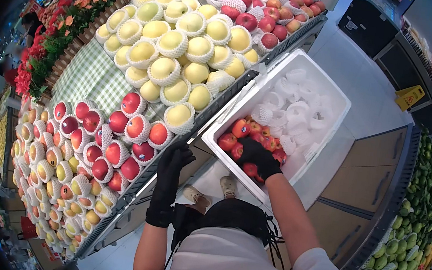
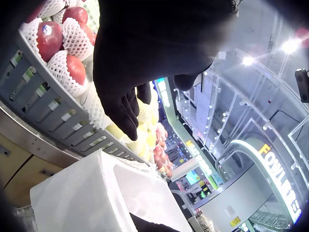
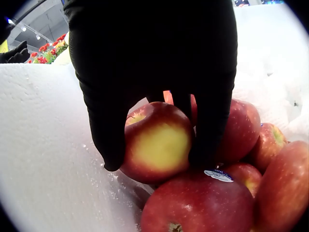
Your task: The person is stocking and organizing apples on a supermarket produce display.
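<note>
Inside the white foam box (image 1: 335, 87), my black-gloved right hand (image 1: 258, 157) reaches among the red apples (image 1: 241, 128). The right wrist view shows its thumb and fingers curled round one red apple with a yellow patch (image 3: 161, 145). Other apples press close beside it, one with a blue-and-white sticker (image 3: 218, 175). My gloved left hand (image 1: 173, 165) hovers by the edge of the fruit display, near red apples in white foam nets (image 1: 143, 151). Its fingers are loosely bent and hold nothing in the left wrist view.
White foam nets (image 1: 298, 111) fill the far part of the box. The display's grey slatted rim (image 2: 58, 101) runs alongside it, with yellow netted fruit (image 1: 170, 43) behind. Cabinets (image 1: 365, 175) and a yellow floor sign (image 1: 409, 97) stand at the right.
</note>
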Demonstrator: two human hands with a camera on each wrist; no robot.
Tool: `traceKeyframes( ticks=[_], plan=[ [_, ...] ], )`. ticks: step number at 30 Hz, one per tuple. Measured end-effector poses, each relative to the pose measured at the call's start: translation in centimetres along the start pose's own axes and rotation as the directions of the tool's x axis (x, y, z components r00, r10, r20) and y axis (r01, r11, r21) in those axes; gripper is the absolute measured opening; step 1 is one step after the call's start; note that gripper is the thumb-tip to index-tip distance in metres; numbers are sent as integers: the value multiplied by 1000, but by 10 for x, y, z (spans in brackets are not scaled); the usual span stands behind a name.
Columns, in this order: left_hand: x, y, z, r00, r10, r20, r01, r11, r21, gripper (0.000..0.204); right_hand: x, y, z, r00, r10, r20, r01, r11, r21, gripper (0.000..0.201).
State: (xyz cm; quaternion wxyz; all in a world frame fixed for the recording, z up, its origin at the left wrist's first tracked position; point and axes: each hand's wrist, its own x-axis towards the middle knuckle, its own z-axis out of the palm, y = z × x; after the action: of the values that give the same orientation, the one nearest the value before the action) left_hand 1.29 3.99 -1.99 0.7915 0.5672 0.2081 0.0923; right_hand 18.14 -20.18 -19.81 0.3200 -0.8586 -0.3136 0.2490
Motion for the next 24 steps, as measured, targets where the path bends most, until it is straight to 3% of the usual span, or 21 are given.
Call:
traceKeyframes(
  ticks=[9, 13, 15, 18, 20, 22, 24],
  plan=[
    [-1, 0, 7, 1000, -24, 8, 24, 999, 23, 38, -1, -2, -4, 999, 26, 39, -30, 994, 103, 85],
    [1, -4, 4, 999, -37, 1, 37, 999, 10, 38, 1, 11, 3, 996, 11, 88, -44, 922, 385, 68],
    [0, -2, 5, 999, -38, 2, 38, 999, 11, 38, -15, -9, -14, 999, 32, 39, -47, 874, 484, 59],
    [-4, 4, 8, 1000, -19, -5, 19, 1000, 20, 38, -30, -26, -38, 999, 32, -2, -27, 880, 474, 49],
    [-6, 6, 7, 1000, -5, -14, 6, 1000, 12, 38, -17, -2, -31, 999, 22, 40, -38, 896, 442, 49],
    [-7, 7, 5, 1000, 1, -29, 0, 1000, 13, 39, -16, 17, -30, 996, 72, 57, -92, 792, 604, 49],
    [-9, 10, 6, 999, 7, -38, -7, 1000, 17, 39, -30, 2, -50, 985, 157, 64, -141, 550, 823, 48]
  ],
)
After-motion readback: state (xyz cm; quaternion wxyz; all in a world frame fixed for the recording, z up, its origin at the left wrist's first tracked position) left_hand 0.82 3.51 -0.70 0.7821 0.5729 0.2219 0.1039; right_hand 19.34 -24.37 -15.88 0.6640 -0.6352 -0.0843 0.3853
